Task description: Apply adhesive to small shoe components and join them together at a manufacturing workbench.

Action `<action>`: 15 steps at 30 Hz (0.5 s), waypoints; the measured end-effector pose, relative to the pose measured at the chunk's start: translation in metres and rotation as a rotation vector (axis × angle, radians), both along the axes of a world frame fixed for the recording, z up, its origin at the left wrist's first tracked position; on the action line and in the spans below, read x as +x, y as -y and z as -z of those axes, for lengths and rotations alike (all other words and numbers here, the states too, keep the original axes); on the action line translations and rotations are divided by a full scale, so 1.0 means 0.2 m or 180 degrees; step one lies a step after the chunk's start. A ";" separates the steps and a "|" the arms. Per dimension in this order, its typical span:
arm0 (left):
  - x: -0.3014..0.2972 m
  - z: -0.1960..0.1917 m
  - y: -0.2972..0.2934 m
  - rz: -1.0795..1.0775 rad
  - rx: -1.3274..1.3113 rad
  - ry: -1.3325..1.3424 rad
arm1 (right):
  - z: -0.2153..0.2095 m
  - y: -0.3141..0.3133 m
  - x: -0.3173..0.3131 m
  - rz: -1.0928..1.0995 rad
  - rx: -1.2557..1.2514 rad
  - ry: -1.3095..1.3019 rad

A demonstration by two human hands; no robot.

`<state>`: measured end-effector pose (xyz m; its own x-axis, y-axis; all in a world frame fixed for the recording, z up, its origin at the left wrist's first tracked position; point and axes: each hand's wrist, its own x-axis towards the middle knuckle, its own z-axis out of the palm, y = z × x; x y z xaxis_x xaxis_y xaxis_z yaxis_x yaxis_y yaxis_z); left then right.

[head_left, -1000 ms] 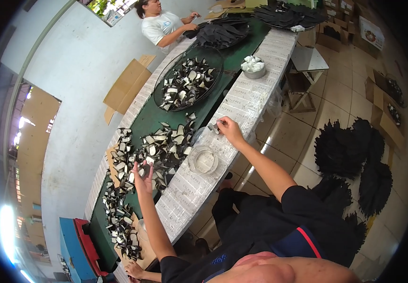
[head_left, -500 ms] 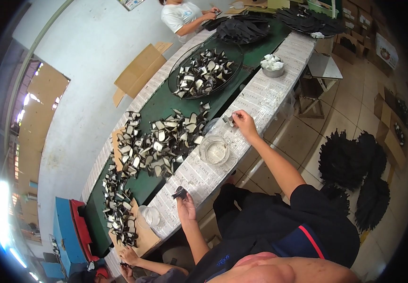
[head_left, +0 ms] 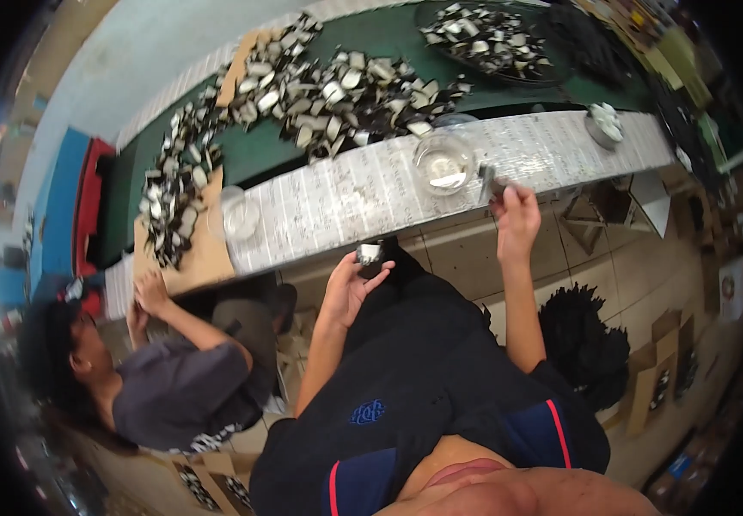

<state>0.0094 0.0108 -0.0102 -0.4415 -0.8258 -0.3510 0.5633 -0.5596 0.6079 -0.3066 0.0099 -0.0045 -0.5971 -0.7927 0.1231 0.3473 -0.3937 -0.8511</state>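
My left hand (head_left: 347,291) is closed on a small black piece with a white face (head_left: 370,253), in front of the bench edge. Just over the edge of the bench, my right hand (head_left: 517,222) pinches a small flat grey piece (head_left: 486,179), blurred by motion. To the left of that piece stands a round clear bowl (head_left: 420,169) on the pale, printed bench covering (head_left: 328,206). Loose black-and-white curved pieces (head_left: 337,95) are heaped on the green surface behind it.
At the left, a co-worker (head_left: 186,378) bends over the bench with both hands together. A clear tub (head_left: 241,217) stands near cardboard (head_left: 204,262). Farther right are a heaped round tray (head_left: 492,47) and a bowl of white pieces (head_left: 603,129). Black bundles (head_left: 582,344) lie on the floor.
The head view has turned, bringing the co-worker fully into sight. My left hand has come back off the bench toward my body, and its piece now shows a white face. My right hand has also drawn back.
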 end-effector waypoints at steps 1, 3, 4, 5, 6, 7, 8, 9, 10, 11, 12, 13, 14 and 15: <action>0.00 -0.06 -0.01 0.0211 0.0017 0.0012 | -0.03 -0.08 0.09 -0.0146 0.0247 -0.0262; -0.03 -0.11 -0.03 0.0455 -0.0063 0.0241 | -0.09 -0.20 0.26 -0.0487 0.0237 -0.0790; -0.04 -0.11 -0.04 0.0476 -0.0100 0.0279 | -0.10 -0.24 0.32 -0.0560 0.0222 -0.0971; -0.04 -0.10 -0.05 0.0502 -0.0143 0.0317 | -0.10 -0.27 0.35 -0.0705 0.0216 -0.1105; -0.04 -0.10 -0.06 0.0507 -0.0112 0.0327 | -0.13 -0.30 0.39 -0.0744 0.0195 -0.1317; -0.05 -0.10 -0.06 0.0428 -0.0238 0.0397 | -0.16 -0.31 0.42 -0.0781 0.0168 -0.1546; -0.06 -0.10 -0.07 0.0351 -0.0370 0.0465 | -0.20 -0.32 0.44 -0.0691 0.0147 -0.2097; -0.06 -0.10 -0.08 0.0358 -0.0354 0.0454 | -0.22 -0.32 0.44 -0.0497 -0.0006 -0.2999; -0.06 -0.10 -0.08 0.0340 -0.0478 0.0595 | -0.27 -0.31 0.46 -0.0402 -0.0216 -0.3374; -0.07 -0.11 -0.08 0.0319 -0.0603 0.0733 | -0.31 -0.31 0.48 -0.0309 -0.0433 -0.3749; -0.08 -0.13 -0.08 0.0276 -0.0599 0.0703 | -0.32 -0.31 0.49 -0.0366 -0.0579 -0.3904; -0.08 -0.14 -0.09 0.0279 -0.0589 0.0692 | -0.32 -0.32 0.51 -0.0465 -0.0564 -0.3963; -0.08 -0.14 -0.09 0.0273 -0.0623 0.0668 | -0.31 -0.33 0.52 -0.0500 -0.0588 -0.4083; -0.08 -0.15 -0.09 0.0265 -0.0655 0.0645 | -0.30 -0.33 0.52 -0.0539 -0.0614 -0.4204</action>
<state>-0.0067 0.0293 0.0189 -0.4486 -0.8527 -0.2678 0.3763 -0.4520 0.8088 -0.2017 0.0766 0.0565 0.1569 -0.7493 0.6434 -0.6279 -0.5785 -0.5206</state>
